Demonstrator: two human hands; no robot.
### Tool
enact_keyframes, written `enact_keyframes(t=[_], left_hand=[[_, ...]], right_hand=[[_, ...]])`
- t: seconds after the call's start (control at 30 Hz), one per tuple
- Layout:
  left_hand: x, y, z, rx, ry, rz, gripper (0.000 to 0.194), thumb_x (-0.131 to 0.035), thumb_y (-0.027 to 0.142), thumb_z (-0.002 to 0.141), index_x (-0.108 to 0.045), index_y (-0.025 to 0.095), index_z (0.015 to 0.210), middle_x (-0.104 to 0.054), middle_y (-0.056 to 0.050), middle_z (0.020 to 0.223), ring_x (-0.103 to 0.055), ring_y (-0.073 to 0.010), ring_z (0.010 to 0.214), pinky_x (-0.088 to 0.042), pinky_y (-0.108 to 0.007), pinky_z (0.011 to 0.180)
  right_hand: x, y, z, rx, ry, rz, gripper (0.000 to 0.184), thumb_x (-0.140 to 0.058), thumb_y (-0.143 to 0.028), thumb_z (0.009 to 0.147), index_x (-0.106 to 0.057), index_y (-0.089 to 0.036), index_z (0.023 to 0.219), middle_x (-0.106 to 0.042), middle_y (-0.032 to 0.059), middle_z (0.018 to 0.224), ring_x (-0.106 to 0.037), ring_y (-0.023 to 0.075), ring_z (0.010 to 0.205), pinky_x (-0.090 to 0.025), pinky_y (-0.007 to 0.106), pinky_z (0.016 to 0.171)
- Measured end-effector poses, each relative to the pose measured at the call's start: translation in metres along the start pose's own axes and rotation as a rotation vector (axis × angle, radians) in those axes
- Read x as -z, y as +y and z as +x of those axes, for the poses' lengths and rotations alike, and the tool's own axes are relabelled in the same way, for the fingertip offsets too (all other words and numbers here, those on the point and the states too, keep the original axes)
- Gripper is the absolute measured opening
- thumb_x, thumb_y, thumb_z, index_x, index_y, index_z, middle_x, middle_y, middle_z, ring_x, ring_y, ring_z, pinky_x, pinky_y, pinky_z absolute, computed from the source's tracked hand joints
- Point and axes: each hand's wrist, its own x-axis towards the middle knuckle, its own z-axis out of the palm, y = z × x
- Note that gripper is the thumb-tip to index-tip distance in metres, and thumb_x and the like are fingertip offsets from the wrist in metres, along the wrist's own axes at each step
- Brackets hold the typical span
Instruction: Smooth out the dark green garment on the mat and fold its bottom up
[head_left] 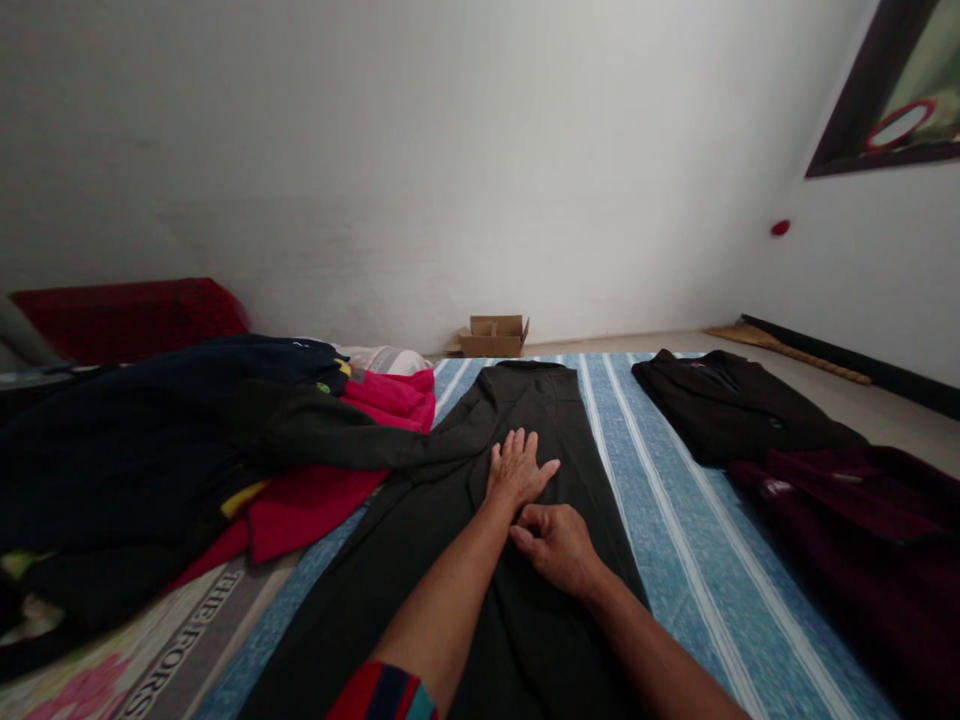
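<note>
A dark, long-sleeved garment with a collar (551, 405) lies stretched out before me, one sleeve reaching left over the pile of clothes. My left hand (517, 468) rests palm down on its upper part, fingers spread and holding nothing. Just below and to the right, close by the left wrist, is my right hand (555, 545). Its fingers are curled and pressed together over the garment; whether cloth is pinched in them is hidden. The garment's lower part runs under my forearms toward me.
Left lies a heap of navy clothes (150, 430) and a pink-red cloth (315, 505). Folded black (735, 405) and maroon garments (855, 510) lie right. Beneath is a blue striped sheet (675, 520). A small open cardboard box (493, 338) stands by the wall.
</note>
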Motion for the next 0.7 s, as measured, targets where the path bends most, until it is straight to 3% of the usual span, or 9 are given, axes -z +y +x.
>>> enact_keyframes(t=[0.33, 0.47, 0.53, 0.7], left_hand=[[0.007, 0.0, 0.003, 0.001, -0.048, -0.029, 0.073, -0.031, 0.061, 0.085, -0.03, 0.013, 0.141, -0.024, -0.015, 0.15, -0.017, -0.0305, 0.138, -0.017, -0.052, 0.109], [0.014, 0.006, 0.007, -0.003, 0.039, 0.021, 0.056, -0.032, 0.055, 0.088, -0.05, 0.014, 0.123, -0.048, -0.017, 0.134, -0.039, -0.0305, 0.126, -0.029, -0.048, 0.103], [0.012, 0.01, 0.01, -0.006, 0.082, 0.038, 0.052, -0.031, 0.051, 0.09, -0.053, 0.012, 0.117, -0.052, -0.017, 0.129, -0.042, -0.0294, 0.124, -0.029, -0.045, 0.103], [0.0, 0.009, 0.024, -0.004, 0.019, -0.02, 0.068, -0.028, 0.055, 0.089, -0.034, 0.008, 0.137, -0.025, -0.018, 0.149, -0.018, -0.0294, 0.139, -0.018, -0.045, 0.11]], right_hand=[[-0.003, 0.0, 0.0, -0.012, -0.007, 0.013, 0.018, -0.053, -0.026, 0.079, -0.06, -0.019, 0.064, -0.063, -0.0027, 0.061, -0.054, 0.0088, 0.055, -0.026, 0.02, 0.053], [-0.003, -0.001, 0.001, -0.011, -0.001, 0.039, 0.017, -0.052, -0.024, 0.078, -0.058, -0.019, 0.063, -0.061, -0.0033, 0.06, -0.052, 0.0086, 0.055, -0.026, 0.02, 0.053], [-0.003, -0.001, 0.001, -0.002, -0.009, 0.06, 0.016, -0.051, -0.022, 0.078, -0.058, -0.019, 0.063, -0.061, -0.0035, 0.061, -0.053, 0.0085, 0.056, -0.027, 0.019, 0.054], [-0.006, 0.0, 0.001, -0.014, -0.016, 0.053, 0.017, -0.051, -0.022, 0.078, -0.057, -0.019, 0.062, -0.06, -0.0037, 0.059, -0.051, 0.0084, 0.054, -0.025, 0.02, 0.052]])
